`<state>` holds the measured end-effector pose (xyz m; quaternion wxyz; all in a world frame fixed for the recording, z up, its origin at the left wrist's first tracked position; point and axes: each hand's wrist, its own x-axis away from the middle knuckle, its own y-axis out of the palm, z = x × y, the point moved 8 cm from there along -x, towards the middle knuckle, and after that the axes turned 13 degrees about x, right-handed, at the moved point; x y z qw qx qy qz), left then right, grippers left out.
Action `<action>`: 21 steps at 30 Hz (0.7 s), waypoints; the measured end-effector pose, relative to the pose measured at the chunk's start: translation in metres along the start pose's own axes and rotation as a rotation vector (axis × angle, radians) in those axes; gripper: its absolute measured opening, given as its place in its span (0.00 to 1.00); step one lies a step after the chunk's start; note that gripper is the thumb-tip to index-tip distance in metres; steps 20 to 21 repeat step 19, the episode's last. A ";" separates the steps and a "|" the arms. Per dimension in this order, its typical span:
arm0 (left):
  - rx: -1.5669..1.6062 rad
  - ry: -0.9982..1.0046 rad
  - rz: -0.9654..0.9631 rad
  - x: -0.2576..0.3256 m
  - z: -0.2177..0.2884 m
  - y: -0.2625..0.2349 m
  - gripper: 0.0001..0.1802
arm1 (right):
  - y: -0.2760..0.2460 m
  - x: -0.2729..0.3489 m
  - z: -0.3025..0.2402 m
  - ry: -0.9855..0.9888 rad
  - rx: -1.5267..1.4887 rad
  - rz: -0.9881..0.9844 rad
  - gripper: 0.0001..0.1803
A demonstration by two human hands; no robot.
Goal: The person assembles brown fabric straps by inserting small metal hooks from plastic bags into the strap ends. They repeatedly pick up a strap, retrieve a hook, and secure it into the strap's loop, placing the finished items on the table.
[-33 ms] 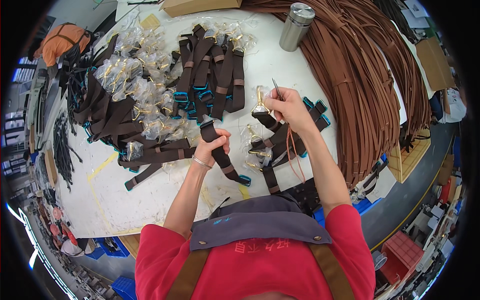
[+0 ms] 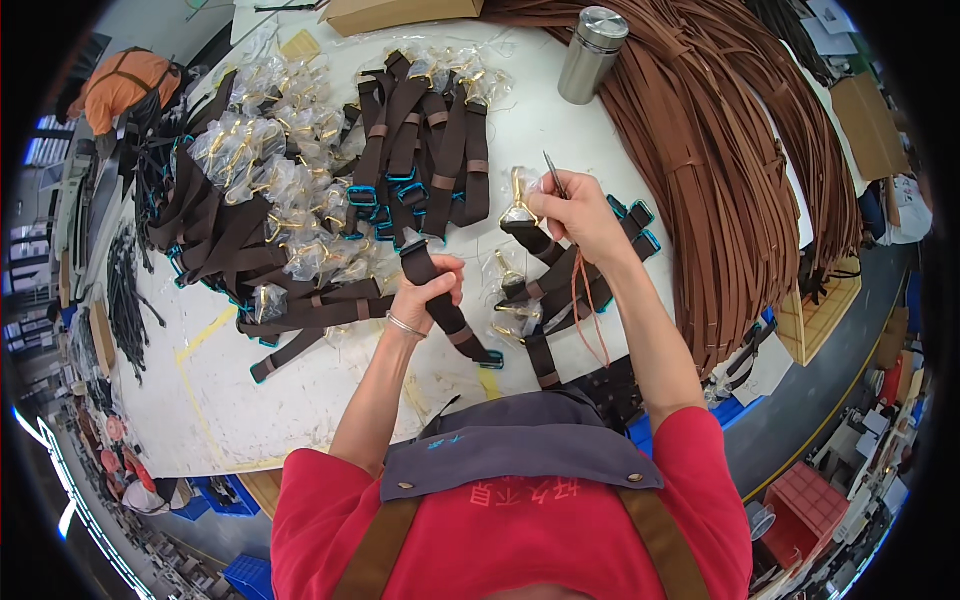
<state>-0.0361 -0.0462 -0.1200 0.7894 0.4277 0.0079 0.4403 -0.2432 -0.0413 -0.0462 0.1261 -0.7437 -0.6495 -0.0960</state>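
My left hand point(image 2: 432, 292) is closed round a dark brown webbing strap point(image 2: 418, 266). One end of that strap points up and away, and a blue-covered buckle point(image 2: 488, 360) is at its near end. My right hand point(image 2: 582, 218) grips a thin pointed metal tool point(image 2: 551, 168), its tip up; a reddish cord loop point(image 2: 580, 305) hangs below. The thumb and fingertips also pinch the plastic round a gold hook point(image 2: 519, 190) on another dark strap point(image 2: 532, 240). Under my right forearm lie several more straps point(image 2: 560, 290) with plastic-wrapped hooks and blue-covered buckles.
Heaps of similar straps point(image 2: 215, 235) and bagged gold hooks point(image 2: 290, 150) cover the table's left and middle. A steel flask point(image 2: 593, 55) stands at the back, beside long brown strips point(image 2: 700, 170). A cardboard box point(image 2: 400, 12) sits at the far edge. Another person point(image 2: 125, 85) is at far left.
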 end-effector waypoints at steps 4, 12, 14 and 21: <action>-0.142 0.205 -0.035 -0.004 0.015 0.048 0.21 | 0.026 0.007 -0.010 0.038 -0.184 -0.030 0.07; -0.095 0.083 -0.005 -0.003 0.011 0.043 0.18 | 0.029 0.003 -0.010 0.025 -0.306 0.069 0.06; -0.105 0.116 0.091 0.011 0.030 0.034 0.20 | -0.020 -0.007 0.000 -0.036 -0.145 0.276 0.05; -0.173 0.085 0.074 0.036 0.055 0.019 0.28 | -0.093 -0.025 0.066 0.136 0.448 0.397 0.06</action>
